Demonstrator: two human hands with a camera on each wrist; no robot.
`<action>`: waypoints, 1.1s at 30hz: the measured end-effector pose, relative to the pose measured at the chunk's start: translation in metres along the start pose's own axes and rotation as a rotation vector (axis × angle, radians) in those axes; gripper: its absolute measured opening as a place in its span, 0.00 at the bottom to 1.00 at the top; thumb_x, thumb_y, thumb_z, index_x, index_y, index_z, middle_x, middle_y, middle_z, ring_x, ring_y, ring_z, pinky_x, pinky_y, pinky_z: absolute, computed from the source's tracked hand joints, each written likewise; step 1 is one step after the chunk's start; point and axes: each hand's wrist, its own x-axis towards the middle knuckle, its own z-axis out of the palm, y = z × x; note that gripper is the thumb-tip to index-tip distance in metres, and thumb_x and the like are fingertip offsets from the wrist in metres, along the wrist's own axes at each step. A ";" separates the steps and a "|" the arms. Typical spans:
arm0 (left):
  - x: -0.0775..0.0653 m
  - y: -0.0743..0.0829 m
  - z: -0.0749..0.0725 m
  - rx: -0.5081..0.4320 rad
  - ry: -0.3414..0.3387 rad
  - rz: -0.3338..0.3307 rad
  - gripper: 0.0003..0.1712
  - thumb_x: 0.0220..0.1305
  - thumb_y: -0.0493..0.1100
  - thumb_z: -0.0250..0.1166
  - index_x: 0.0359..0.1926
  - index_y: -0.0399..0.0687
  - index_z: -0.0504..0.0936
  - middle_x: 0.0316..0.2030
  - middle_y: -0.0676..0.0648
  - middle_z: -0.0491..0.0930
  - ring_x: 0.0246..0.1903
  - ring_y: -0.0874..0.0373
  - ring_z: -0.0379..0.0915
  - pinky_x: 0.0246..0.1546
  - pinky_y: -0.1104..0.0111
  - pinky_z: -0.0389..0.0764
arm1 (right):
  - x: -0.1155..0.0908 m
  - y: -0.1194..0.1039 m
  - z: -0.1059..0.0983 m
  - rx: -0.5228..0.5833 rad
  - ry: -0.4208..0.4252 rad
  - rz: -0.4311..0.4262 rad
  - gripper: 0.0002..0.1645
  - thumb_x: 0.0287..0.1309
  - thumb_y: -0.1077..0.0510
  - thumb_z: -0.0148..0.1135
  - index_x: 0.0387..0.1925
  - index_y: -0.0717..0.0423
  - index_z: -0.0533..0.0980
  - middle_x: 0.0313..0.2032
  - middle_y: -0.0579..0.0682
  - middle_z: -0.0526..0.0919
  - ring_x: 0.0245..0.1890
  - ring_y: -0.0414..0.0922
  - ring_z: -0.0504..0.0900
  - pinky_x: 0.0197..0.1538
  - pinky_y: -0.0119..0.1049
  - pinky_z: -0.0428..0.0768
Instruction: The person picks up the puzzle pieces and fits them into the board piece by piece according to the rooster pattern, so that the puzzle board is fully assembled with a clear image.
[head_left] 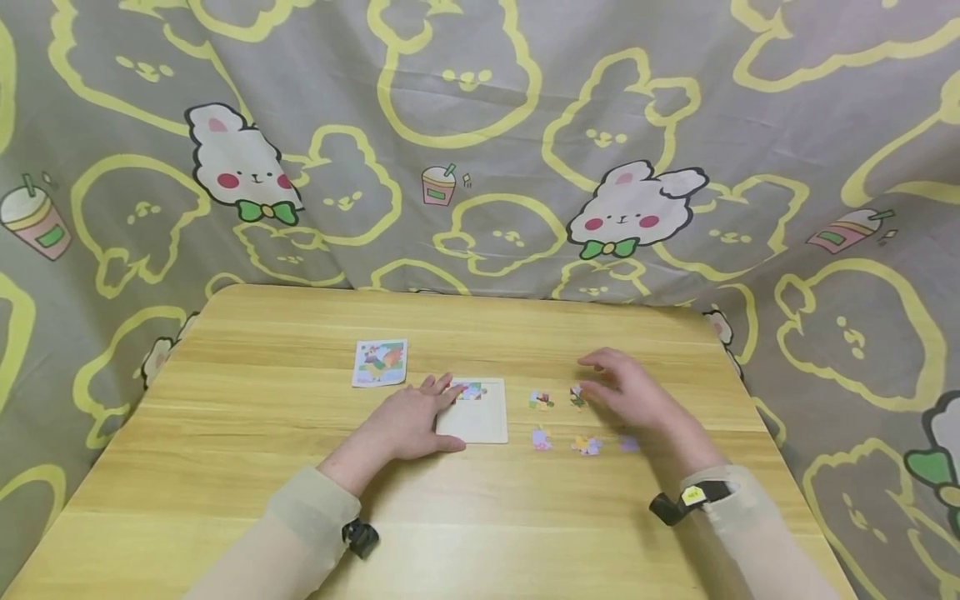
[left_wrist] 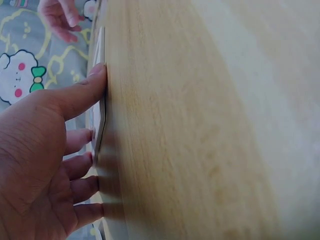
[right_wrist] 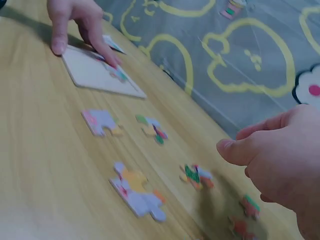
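My left hand (head_left: 408,421) rests on the left part of a white puzzle board (head_left: 480,425), thumb at its near edge and fingertips by its upper left. A few joined, colourful jigsaw pieces (head_left: 472,391) lie along the board's top. Over the loose pieces to the right hovers my right hand (head_left: 630,392), fingers bent loosely, with nothing visible in its grasp. Below it in the right wrist view lie a green and orange jigsaw piece (right_wrist: 195,175) and some red and green pieces (right_wrist: 249,206). A lilac and yellow piece (right_wrist: 137,190) sits nearer the board.
A picture card (head_left: 380,363) of a colourful bird lies left of the board. More loose pieces, among them a lilac one (right_wrist: 99,121), lie between the board and my right hand. A patterned grey curtain (head_left: 480,150) hangs behind the wooden table (head_left: 465,525).
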 end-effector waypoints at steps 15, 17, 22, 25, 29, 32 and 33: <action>0.000 0.000 0.001 -0.006 0.003 -0.007 0.56 0.61 0.73 0.71 0.82 0.56 0.64 0.81 0.45 0.56 0.78 0.40 0.55 0.75 0.44 0.60 | -0.009 0.042 -0.014 -0.101 0.043 0.102 0.25 0.67 0.62 0.73 0.62 0.66 0.80 0.61 0.61 0.78 0.63 0.62 0.72 0.68 0.66 0.68; 0.000 0.000 0.001 -0.010 0.004 -0.006 0.56 0.61 0.73 0.72 0.82 0.55 0.64 0.81 0.45 0.56 0.78 0.41 0.55 0.75 0.44 0.60 | -0.010 0.045 -0.015 -0.107 0.037 0.129 0.25 0.67 0.60 0.73 0.62 0.65 0.80 0.61 0.60 0.79 0.63 0.62 0.73 0.67 0.65 0.70; 0.000 0.000 0.001 -0.021 0.011 0.006 0.56 0.61 0.72 0.72 0.82 0.55 0.64 0.81 0.45 0.56 0.78 0.40 0.55 0.75 0.43 0.60 | -0.010 0.047 -0.016 -0.124 0.024 0.193 0.25 0.69 0.58 0.72 0.63 0.64 0.80 0.58 0.58 0.80 0.58 0.60 0.75 0.66 0.67 0.66; 0.000 0.000 0.002 -0.011 0.011 0.007 0.56 0.61 0.73 0.71 0.82 0.55 0.64 0.81 0.45 0.56 0.78 0.41 0.55 0.75 0.43 0.60 | -0.009 0.046 -0.017 -0.132 0.015 0.227 0.24 0.69 0.58 0.72 0.62 0.63 0.80 0.55 0.57 0.80 0.52 0.57 0.77 0.66 0.68 0.59; 0.001 -0.001 0.003 0.007 0.010 0.004 0.56 0.61 0.74 0.70 0.82 0.56 0.64 0.81 0.45 0.56 0.78 0.41 0.56 0.75 0.44 0.61 | -0.009 0.044 -0.017 -0.125 0.005 0.260 0.23 0.70 0.57 0.71 0.61 0.63 0.79 0.55 0.59 0.80 0.49 0.56 0.76 0.63 0.69 0.57; 0.001 -0.002 0.004 0.009 0.012 0.001 0.56 0.60 0.75 0.70 0.82 0.56 0.64 0.82 0.46 0.56 0.78 0.41 0.55 0.75 0.44 0.61 | -0.008 0.044 -0.016 -0.113 0.008 0.283 0.23 0.70 0.57 0.71 0.61 0.62 0.78 0.56 0.60 0.79 0.53 0.59 0.77 0.63 0.70 0.56; 0.000 -0.002 0.004 0.010 0.013 0.000 0.56 0.61 0.75 0.70 0.82 0.57 0.64 0.82 0.46 0.56 0.78 0.41 0.55 0.75 0.44 0.61 | -0.008 0.044 -0.016 -0.108 0.009 0.293 0.23 0.70 0.57 0.71 0.61 0.62 0.77 0.56 0.60 0.78 0.54 0.60 0.77 0.64 0.70 0.56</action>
